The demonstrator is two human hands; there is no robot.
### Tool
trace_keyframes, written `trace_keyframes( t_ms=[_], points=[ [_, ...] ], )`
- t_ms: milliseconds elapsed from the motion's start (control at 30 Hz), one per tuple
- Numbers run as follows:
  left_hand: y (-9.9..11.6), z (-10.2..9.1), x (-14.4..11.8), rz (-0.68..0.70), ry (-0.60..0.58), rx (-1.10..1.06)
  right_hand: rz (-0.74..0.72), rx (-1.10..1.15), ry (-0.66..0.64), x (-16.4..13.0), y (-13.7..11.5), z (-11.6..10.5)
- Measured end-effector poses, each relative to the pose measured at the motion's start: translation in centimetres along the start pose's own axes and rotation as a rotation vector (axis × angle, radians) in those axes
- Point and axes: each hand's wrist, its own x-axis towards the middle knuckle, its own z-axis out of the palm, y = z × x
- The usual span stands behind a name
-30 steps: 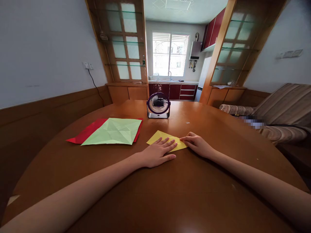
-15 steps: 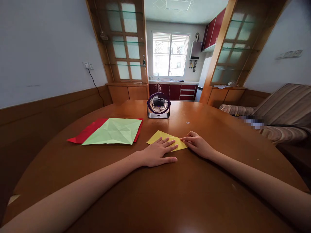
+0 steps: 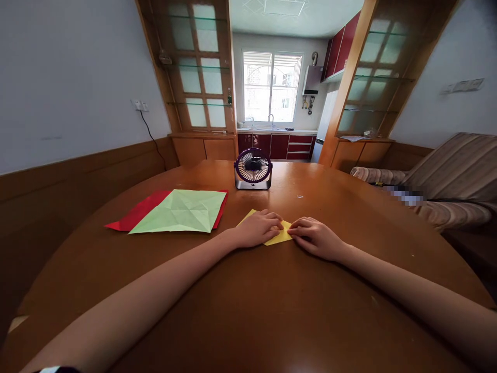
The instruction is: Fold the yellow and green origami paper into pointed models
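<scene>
While both hands, left hand (image 3: 259, 229) and right hand (image 3: 315, 237), press the part-folded yellow paper (image 3: 278, 236) flat, fingers closed on nothing, the green sheet (image 3: 180, 210) left of it lies creased but unfolded.

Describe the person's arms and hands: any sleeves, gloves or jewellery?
Both forearms are bare, with no sleeves in view. The left hand and right hand wear no gloves, rings or watch. A dark-and-white edge of clothing shows at the bottom left corner.
</scene>
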Motion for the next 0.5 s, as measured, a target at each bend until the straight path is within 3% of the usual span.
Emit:
trace_keyframes(
  t_ms=[500],
  points=[
    [-1.9, -0.5, -0.6, 0.033, -0.113, -0.164, -0.170, 0.041, -0.095, -0.2, -0.2, -0.7]
  ],
)
